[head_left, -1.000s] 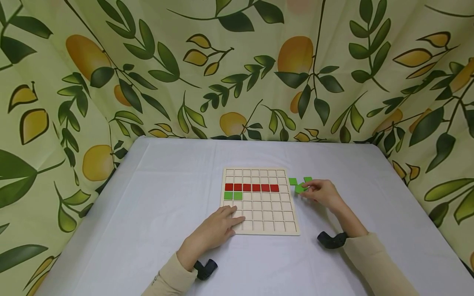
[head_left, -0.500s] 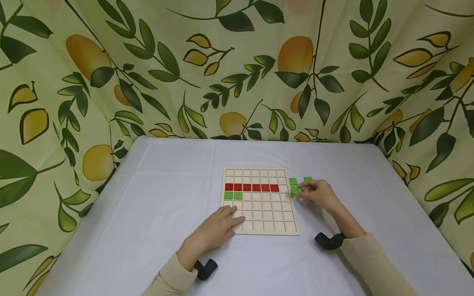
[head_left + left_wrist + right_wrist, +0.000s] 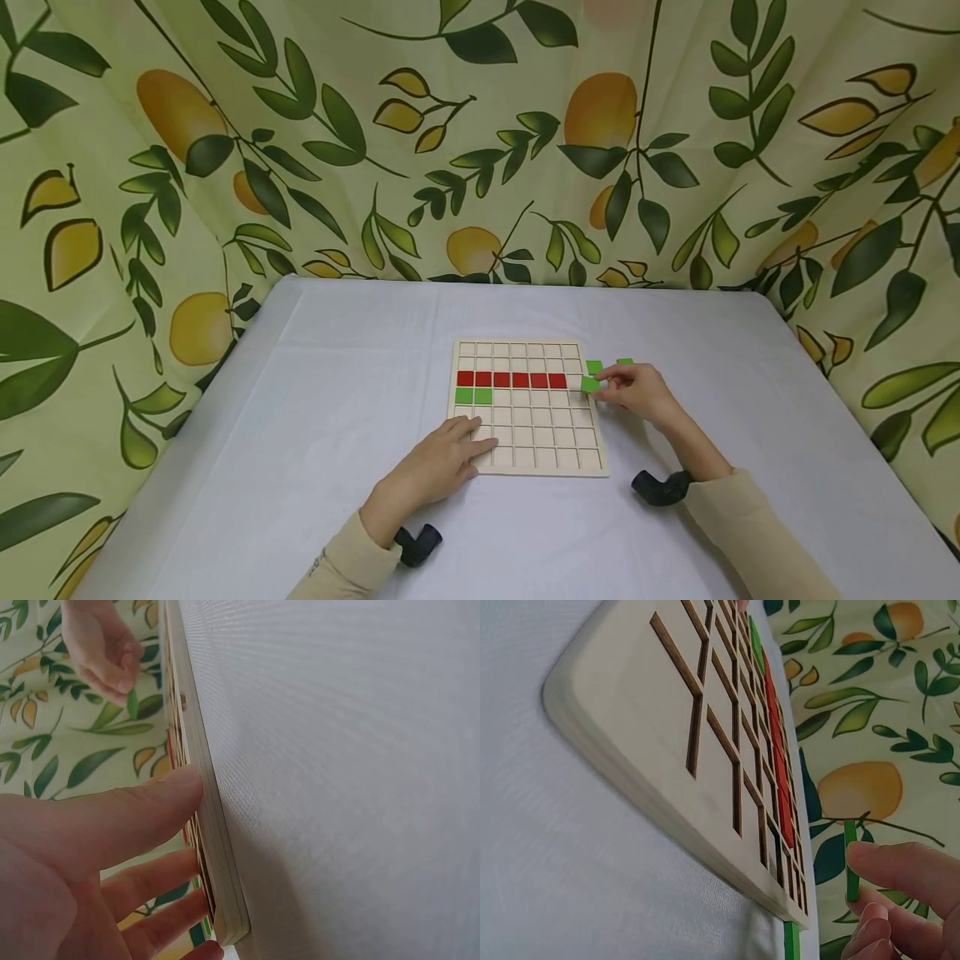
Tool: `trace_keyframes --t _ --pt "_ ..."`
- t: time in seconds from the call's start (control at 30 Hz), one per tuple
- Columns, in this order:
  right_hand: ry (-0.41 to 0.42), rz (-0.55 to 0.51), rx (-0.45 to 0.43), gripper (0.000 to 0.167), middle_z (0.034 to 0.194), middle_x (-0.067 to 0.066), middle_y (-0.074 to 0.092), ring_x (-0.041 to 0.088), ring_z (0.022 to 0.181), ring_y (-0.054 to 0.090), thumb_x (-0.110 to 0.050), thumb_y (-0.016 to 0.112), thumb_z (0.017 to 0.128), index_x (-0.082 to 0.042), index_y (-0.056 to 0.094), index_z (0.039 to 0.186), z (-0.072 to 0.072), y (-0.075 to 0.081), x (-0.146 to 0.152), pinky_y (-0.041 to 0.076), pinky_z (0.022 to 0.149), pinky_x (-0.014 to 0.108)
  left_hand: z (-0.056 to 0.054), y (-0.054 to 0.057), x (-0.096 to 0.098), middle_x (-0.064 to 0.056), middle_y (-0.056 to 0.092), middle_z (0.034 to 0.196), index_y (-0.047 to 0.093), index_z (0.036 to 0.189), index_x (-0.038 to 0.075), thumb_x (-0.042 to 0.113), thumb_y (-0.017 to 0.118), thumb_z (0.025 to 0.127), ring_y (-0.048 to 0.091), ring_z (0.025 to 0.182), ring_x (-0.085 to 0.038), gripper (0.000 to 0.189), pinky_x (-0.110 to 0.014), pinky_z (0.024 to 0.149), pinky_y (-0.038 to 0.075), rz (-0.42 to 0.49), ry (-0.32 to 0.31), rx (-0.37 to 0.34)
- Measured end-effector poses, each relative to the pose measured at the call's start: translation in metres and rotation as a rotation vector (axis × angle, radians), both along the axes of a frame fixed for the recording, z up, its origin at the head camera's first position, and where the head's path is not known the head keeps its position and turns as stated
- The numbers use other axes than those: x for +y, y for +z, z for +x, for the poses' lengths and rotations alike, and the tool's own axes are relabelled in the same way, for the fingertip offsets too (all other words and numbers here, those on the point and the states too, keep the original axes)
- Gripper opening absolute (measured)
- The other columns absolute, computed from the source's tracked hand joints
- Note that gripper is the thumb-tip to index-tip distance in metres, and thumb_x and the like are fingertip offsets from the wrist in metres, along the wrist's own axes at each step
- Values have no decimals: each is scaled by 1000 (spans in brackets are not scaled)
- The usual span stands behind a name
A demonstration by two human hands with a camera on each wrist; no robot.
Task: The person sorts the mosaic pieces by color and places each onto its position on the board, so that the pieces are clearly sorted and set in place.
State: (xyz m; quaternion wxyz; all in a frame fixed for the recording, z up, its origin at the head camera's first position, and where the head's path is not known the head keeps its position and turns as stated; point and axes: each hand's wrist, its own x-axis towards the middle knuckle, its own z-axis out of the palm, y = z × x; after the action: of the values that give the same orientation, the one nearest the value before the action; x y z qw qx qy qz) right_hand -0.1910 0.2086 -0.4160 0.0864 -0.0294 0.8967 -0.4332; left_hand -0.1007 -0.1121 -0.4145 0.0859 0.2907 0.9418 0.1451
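Note:
A light wooden grid board [image 3: 534, 437] lies on the white table. Several red square tiles [image 3: 521, 380] fill most of one row, and two green tiles [image 3: 473, 396] sit at the left end of the row below. My left hand [image 3: 441, 458] rests on the board's lower left part, fingers spread; in the left wrist view the thumb [image 3: 161, 801] is at the board's edge. Between thumb and fingers, my right hand [image 3: 637, 392] pinches a green square tile [image 3: 590, 384], which overlaps the board's right edge in the head view. In the right wrist view this tile [image 3: 851, 859] is held upright.
Beyond the board's right edge lie further green tiles, one close to it [image 3: 594, 367] and one farther right [image 3: 625, 362], partly behind the right hand. Black curved devices [image 3: 660, 488] sit at both wrists. A leaf-and-fruit patterned curtain [image 3: 480, 150] hangs behind the table.
The right hand has lifted the green tile from beside the other loose tiles and moved it left to the board's right edge. The left hand has stayed in place.

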Motion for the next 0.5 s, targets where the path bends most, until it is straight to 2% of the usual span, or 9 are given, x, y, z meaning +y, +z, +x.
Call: trace_keyframes --t 0.5 --pt "53 -48 10 33 64 -4 51 5 52 42 -7 75 78 10 67 105 1 0 -18 33 45 18 0 1 0 -14 49 145 59 134 19 17 62 93 43 137 -32 41 -43 115 41 -3 5 -9"
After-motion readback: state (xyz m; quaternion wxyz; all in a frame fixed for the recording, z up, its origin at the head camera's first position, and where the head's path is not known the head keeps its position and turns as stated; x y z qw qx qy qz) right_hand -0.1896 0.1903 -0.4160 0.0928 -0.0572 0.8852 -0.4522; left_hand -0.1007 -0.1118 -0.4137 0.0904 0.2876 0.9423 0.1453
